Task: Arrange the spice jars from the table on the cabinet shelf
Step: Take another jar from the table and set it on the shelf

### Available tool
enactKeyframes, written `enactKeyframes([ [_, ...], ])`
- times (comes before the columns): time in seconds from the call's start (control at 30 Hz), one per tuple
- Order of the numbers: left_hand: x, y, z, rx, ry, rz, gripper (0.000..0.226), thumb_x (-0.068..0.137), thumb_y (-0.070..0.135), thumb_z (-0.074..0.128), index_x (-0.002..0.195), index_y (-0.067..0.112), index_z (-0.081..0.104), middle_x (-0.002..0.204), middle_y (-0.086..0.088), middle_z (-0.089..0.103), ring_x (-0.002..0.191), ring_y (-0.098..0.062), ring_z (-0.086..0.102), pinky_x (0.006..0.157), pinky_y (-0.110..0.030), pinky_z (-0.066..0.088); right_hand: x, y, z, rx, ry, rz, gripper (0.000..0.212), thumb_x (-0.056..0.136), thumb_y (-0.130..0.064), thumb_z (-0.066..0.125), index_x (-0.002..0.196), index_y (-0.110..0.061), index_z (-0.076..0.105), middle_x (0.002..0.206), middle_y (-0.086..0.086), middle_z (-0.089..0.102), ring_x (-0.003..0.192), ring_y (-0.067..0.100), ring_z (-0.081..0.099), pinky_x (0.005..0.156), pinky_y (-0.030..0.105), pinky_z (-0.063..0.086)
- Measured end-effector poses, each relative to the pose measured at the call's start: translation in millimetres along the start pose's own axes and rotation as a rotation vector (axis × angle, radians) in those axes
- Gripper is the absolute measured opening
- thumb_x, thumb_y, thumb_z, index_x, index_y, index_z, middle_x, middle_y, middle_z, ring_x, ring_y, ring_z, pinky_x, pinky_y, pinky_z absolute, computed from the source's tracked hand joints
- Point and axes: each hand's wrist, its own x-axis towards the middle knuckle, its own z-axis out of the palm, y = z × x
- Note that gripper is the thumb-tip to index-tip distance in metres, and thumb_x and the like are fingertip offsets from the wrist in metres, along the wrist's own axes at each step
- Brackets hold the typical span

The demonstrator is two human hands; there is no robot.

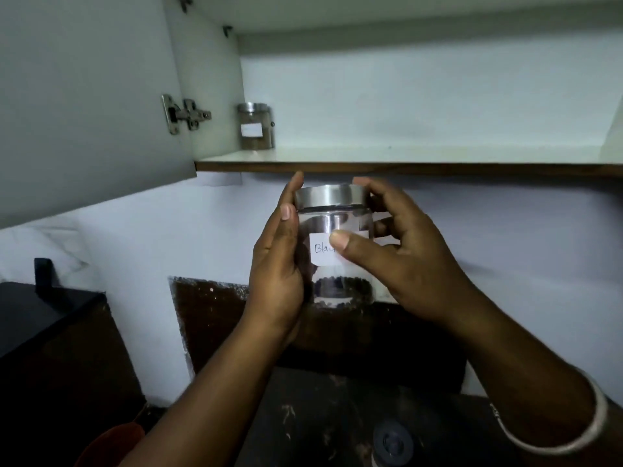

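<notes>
A clear glass spice jar with a steel lid and a white handwritten label is held upright just below the cabinet shelf's front edge. Dark peppercorns lie in its bottom. My left hand presses flat against the jar's left side, fingers straight up. My right hand grips the jar from the right, thumb across the label, fingers curled behind. Another steel-lidded labelled jar stands at the shelf's far left back corner.
The open cabinet door hangs at the left with its hinge. The white shelf surface stretches to the right of the standing jar. Below are a dark sink with a drain and a dark counter at left.
</notes>
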Motion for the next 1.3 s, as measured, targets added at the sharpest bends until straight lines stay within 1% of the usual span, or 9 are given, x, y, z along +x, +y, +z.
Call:
enactKeyframes([
  [0.13, 55.9, 5.4, -1.2, -0.059, -0.024, 0.039, 0.045, 0.107, 0.051, 0.040, 0.149, 0.040, 0.050, 0.138, -0.001, 0.068, 0.127, -0.028, 0.066, 0.099, -0.051, 0.058, 45.2, -16.6, -3.7, -0.059, -0.031, -0.033, 0.080, 0.067, -0.064, 0.074, 0.138, -0.047, 0.042, 0.116, -0.019, 0.066, 0.097, -0.001, 0.069, 0.075, 0.021, 0.060],
  [0.23, 109.4, 7.1, -8.5, 0.127, -0.011, 0.131, 0.043, 0.105, 0.056, 0.037, 0.144, 0.047, 0.052, 0.138, 0.006, 0.068, 0.125, -0.018, 0.067, 0.098, -0.043, 0.059, 94.8, -22.1, -8.1, -0.054, 0.014, -0.003, 0.076, 0.063, -0.054, 0.080, 0.131, -0.044, 0.046, 0.108, -0.014, 0.068, 0.097, 0.004, 0.069, 0.085, 0.039, 0.063],
  [0.37, 182.2, -9.9, -38.5, 0.536, 0.083, 0.239, 0.048, 0.107, 0.053, 0.030, 0.139, 0.033, 0.059, 0.117, 0.006, 0.073, 0.106, -0.013, 0.069, 0.091, -0.036, 0.057, 168.7, -17.7, -5.5, -0.081, 0.033, 0.067, 0.073, 0.067, -0.042, 0.085, 0.128, -0.038, 0.045, 0.105, -0.010, 0.061, 0.098, 0.018, 0.068, 0.077, 0.041, 0.063],
  [0.47, 225.0, -35.1, -70.3, 1.082, 0.076, 0.218, 0.039, 0.108, 0.041, 0.032, 0.115, 0.021, 0.065, 0.095, -0.005, 0.074, 0.093, -0.030, 0.069, 0.081, -0.045, 0.056, 225.1, -5.5, 5.7, -0.114, 0.046, 0.131, 0.077, 0.072, -0.038, 0.086, 0.133, -0.031, 0.039, 0.105, -0.009, 0.056, 0.094, 0.019, 0.065, 0.060, 0.031, 0.053],
  [0.6, 240.2, -74.7, -95.8, 1.558, -0.001, 0.208, 0.038, 0.102, 0.033, 0.037, 0.103, 0.016, 0.072, 0.102, -0.008, 0.070, 0.100, -0.035, 0.064, 0.078, -0.041, 0.049, 293.6, 20.9, 28.8, -0.169, 0.050, 0.164, 0.074, 0.071, -0.035, 0.088, 0.124, -0.025, 0.036, 0.102, -0.007, 0.055, 0.085, 0.011, 0.059, 0.060, 0.028, 0.047],
  [0.77, 242.7, -92.3, -99.4, 1.617, 0.094, 0.327, 0.045, 0.091, 0.034, 0.030, 0.087, 0.017, 0.072, 0.091, -0.003, 0.068, 0.086, -0.030, 0.061, 0.068, -0.039, 0.045, 357.8, 71.8, 68.1, -0.213, 0.052, 0.270, 0.072, 0.069, -0.034, 0.091, 0.121, -0.018, 0.043, 0.103, -0.002, 0.057, 0.085, 0.010, 0.058, 0.057, 0.028, 0.045],
  [0.93, 245.0, -99.6, -102.9, 1.574, 0.183, 0.476, 0.040, 0.087, 0.031, 0.036, 0.081, 0.015, 0.073, 0.084, -0.004, 0.069, 0.075, -0.027, 0.061, 0.061, -0.031, 0.029, 405.6, 120.7, 98.4, -0.323, 0.031, 0.329, 0.086, 0.066, -0.034, 0.095, 0.135, -0.011, 0.049, 0.126, 0.009, 0.063, 0.117, 0.030, 0.063, 0.099, 0.044, 0.056],
  [1.07, 245.7, -102.7, -106.2, 1.535, 0.208, 0.536, 0.035, 0.085, 0.028, 0.042, 0.082, 0.013, 0.073, 0.084, -0.004, 0.071, 0.073, -0.026, 0.062, 0.061, -0.029, 0.028, 431.9, 142.3, 113.4, -0.342, 0.004, 0.368, 0.071, 0.067, -0.033, 0.096, 0.125, -0.011, 0.063, 0.106, 0.006, 0.065, 0.107, 0.028, 0.068, 0.074, 0.038, 0.059],
  [1.3, 246.0, -104.1, -101.9, 1.544, 0.197, 0.521, 0.031, 0.084, 0.027, 0.043, 0.073, 0.014, 0.069, 0.085, -0.003, 0.071, 0.073, -0.025, 0.060, 0.063, -0.029, 0.024, 444.1, 153.0, 121.4, -0.434, -0.029, 0.345, 0.041, 0.071, -0.032, 0.095, 0.084, -0.019, 0.059, 0.083, 0.004, 0.060, 0.089, 0.027, 0.065, 0.072, 0.043, 0.064],
])
